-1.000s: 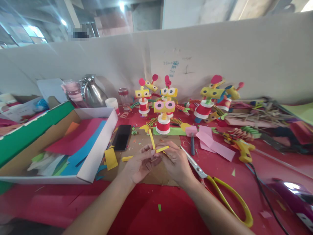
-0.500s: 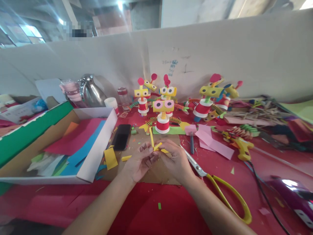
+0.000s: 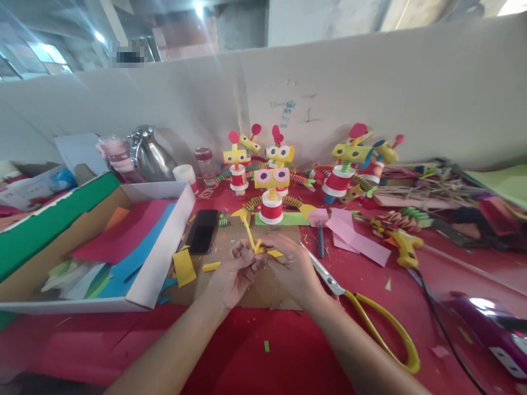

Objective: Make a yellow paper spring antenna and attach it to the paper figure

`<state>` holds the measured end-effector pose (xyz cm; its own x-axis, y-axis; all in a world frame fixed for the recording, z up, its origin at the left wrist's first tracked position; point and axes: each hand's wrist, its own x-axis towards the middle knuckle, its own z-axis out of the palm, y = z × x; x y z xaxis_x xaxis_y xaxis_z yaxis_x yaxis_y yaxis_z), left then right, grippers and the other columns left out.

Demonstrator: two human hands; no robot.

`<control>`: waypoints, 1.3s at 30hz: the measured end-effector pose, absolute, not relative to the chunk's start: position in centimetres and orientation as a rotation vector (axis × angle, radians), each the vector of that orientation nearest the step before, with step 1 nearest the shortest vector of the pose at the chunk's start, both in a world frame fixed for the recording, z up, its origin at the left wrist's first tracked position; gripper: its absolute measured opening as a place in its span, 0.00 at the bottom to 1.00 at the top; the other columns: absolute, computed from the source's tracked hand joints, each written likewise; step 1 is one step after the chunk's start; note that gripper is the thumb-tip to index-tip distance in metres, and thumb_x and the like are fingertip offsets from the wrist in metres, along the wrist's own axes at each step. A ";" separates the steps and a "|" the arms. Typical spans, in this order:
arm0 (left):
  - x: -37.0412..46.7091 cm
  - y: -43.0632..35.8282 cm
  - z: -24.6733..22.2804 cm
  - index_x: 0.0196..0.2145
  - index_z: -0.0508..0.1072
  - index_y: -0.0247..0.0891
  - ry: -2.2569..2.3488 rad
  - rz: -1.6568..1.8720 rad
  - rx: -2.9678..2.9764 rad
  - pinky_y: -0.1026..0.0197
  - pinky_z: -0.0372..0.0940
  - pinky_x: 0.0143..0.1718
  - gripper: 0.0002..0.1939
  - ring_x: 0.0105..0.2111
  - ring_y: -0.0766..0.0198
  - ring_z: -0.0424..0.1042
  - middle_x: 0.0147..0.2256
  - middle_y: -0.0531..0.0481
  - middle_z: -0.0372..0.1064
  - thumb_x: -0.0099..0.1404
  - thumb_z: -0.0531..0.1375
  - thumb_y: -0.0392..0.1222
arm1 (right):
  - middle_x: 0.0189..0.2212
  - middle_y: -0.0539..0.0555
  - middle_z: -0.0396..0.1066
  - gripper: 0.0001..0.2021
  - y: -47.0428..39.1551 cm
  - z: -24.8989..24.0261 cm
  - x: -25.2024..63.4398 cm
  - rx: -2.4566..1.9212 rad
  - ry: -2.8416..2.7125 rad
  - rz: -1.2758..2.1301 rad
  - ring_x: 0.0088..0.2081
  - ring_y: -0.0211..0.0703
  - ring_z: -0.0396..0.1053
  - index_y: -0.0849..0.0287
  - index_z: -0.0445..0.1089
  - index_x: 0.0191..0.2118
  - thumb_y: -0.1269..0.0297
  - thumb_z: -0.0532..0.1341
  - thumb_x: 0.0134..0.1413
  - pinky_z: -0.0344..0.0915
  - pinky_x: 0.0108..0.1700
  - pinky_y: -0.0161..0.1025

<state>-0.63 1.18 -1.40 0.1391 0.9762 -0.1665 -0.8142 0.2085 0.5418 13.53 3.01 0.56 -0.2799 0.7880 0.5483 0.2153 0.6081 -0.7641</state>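
Observation:
Over a brown board (image 3: 267, 291) on the red table, my left hand (image 3: 235, 274) pinches a narrow yellow paper strip (image 3: 250, 233), one length of which sticks up and leans left. My right hand (image 3: 290, 267) meets it from the right, its thumb and fingers closed on the folded part of the same strip. The fingertips hide part of the fold. A yellow paper point (image 3: 275, 253) shows beside the right fingers. Just beyond the hands stands a paper-cup figure (image 3: 272, 208) with pink-rimmed eyes and springy folded arms.
Left are a box of coloured paper (image 3: 158, 274), a black phone (image 3: 203, 231) and a yellow paper piece (image 3: 184, 267). Right lie yellow-handled scissors (image 3: 335, 285), a dark pen (image 3: 320, 240), pink paper (image 3: 362, 244) and a yellow glue gun (image 3: 405, 248). More figures (image 3: 340, 178) stand behind.
The upright length of the yellow strip leans further left, and the short end near my right fingers has turned more upright. The whole view has shifted slightly.

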 end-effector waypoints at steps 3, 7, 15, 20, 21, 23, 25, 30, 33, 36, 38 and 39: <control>-0.7 1.3 -1.5 0.31 0.72 0.34 0.547 1.340 0.278 0.68 0.69 0.31 0.12 0.25 0.72 0.69 0.27 0.55 0.69 0.47 0.68 0.28 | 0.38 0.53 0.73 0.12 2.8 0.3 13.5 -0.801 -1.811 0.554 0.41 0.44 0.71 0.53 0.71 0.43 0.74 0.62 0.52 0.68 0.43 0.40; -0.6 1.3 -1.4 0.30 0.72 0.34 0.555 1.311 0.231 0.68 0.69 0.32 0.10 0.26 0.72 0.70 0.26 0.55 0.70 0.49 0.67 0.28 | 0.39 0.56 0.73 0.08 2.7 0.0 13.7 -0.755 -1.874 0.322 0.42 0.46 0.69 0.56 0.72 0.38 0.73 0.59 0.56 0.67 0.45 0.44; -0.1 1.1 -0.6 0.25 0.72 0.33 0.594 1.341 0.369 0.69 0.69 0.32 0.06 0.28 0.71 0.72 0.25 0.53 0.72 0.51 0.66 0.28 | 0.37 0.57 0.73 0.11 2.8 0.0 13.4 -0.764 -1.876 0.315 0.41 0.47 0.69 0.56 0.71 0.38 0.76 0.54 0.57 0.68 0.43 0.44; -0.3 1.1 -0.3 0.27 0.73 0.33 0.646 1.370 0.337 0.70 0.69 0.32 0.09 0.26 0.71 0.73 0.25 0.54 0.73 0.48 0.68 0.27 | 0.37 0.54 0.74 0.10 2.8 0.2 13.2 -0.767 -1.807 0.558 0.40 0.44 0.71 0.55 0.72 0.37 0.76 0.59 0.53 0.68 0.43 0.39; -0.3 1.1 -0.3 0.27 0.73 0.33 0.653 1.358 0.328 0.70 0.69 0.31 0.10 0.26 0.71 0.73 0.25 0.54 0.72 0.48 0.68 0.27 | 0.36 0.54 0.75 0.10 2.8 0.2 13.2 -0.763 -1.808 0.580 0.39 0.44 0.72 0.55 0.73 0.36 0.76 0.59 0.53 0.68 0.42 0.39; -0.3 1.0 -0.4 0.27 0.72 0.33 0.659 1.334 0.309 0.70 0.69 0.32 0.10 0.26 0.71 0.73 0.24 0.54 0.72 0.48 0.68 0.27 | 0.34 0.53 0.75 0.10 2.8 0.2 13.2 -0.754 -1.797 0.616 0.37 0.44 0.72 0.54 0.75 0.35 0.76 0.59 0.53 0.68 0.41 0.39; -0.4 1.0 -0.4 0.28 0.72 0.34 0.656 1.319 0.302 0.69 0.69 0.33 0.09 0.27 0.71 0.73 0.24 0.55 0.71 0.48 0.67 0.27 | 0.33 0.53 0.75 0.11 2.9 0.1 13.2 -0.756 -1.761 0.667 0.37 0.44 0.72 0.53 0.76 0.35 0.75 0.59 0.53 0.68 0.41 0.39; -0.4 1.1 -0.3 0.30 0.73 0.36 0.683 1.405 0.391 0.70 0.69 0.35 0.12 0.30 0.72 0.73 0.30 0.55 0.71 0.48 0.67 0.27 | 0.42 0.55 0.73 0.08 3.2 0.1 13.2 -0.816 -1.629 0.948 0.45 0.46 0.71 0.51 0.77 0.37 0.69 0.61 0.53 0.67 0.48 0.43; -0.4 1.1 -0.3 0.30 0.74 0.36 0.729 1.456 0.522 0.68 0.68 0.35 0.10 0.31 0.71 0.72 0.30 0.55 0.71 0.49 0.67 0.29 | 0.42 0.54 0.74 0.09 3.1 0.3 13.3 -0.795 -1.553 1.114 0.47 0.46 0.70 0.50 0.77 0.39 0.65 0.61 0.55 0.66 0.50 0.45; -0.2 1.0 -0.2 0.29 0.74 0.35 0.758 1.485 0.572 0.67 0.69 0.37 0.09 0.31 0.70 0.72 0.30 0.54 0.71 0.48 0.68 0.29 | 0.40 0.53 0.76 0.10 2.8 0.5 13.3 -0.809 -1.526 1.184 0.44 0.46 0.71 0.49 0.77 0.42 0.63 0.61 0.55 0.66 0.48 0.44; -0.2 0.9 -0.2 0.28 0.74 0.35 0.759 1.487 0.586 0.65 0.68 0.39 0.08 0.32 0.69 0.72 0.29 0.53 0.72 0.49 0.68 0.30 | 0.40 0.52 0.76 0.10 2.7 0.6 13.3 -0.823 -1.507 1.200 0.43 0.45 0.72 0.49 0.76 0.43 0.63 0.61 0.55 0.67 0.47 0.43; -0.2 0.9 -0.1 0.28 0.74 0.35 0.759 1.485 0.593 0.65 0.68 0.39 0.08 0.32 0.69 0.72 0.29 0.53 0.72 0.49 0.68 0.30 | 0.40 0.52 0.76 0.10 2.6 0.6 13.3 -0.829 -1.497 1.197 0.43 0.45 0.72 0.49 0.76 0.42 0.63 0.62 0.54 0.67 0.46 0.42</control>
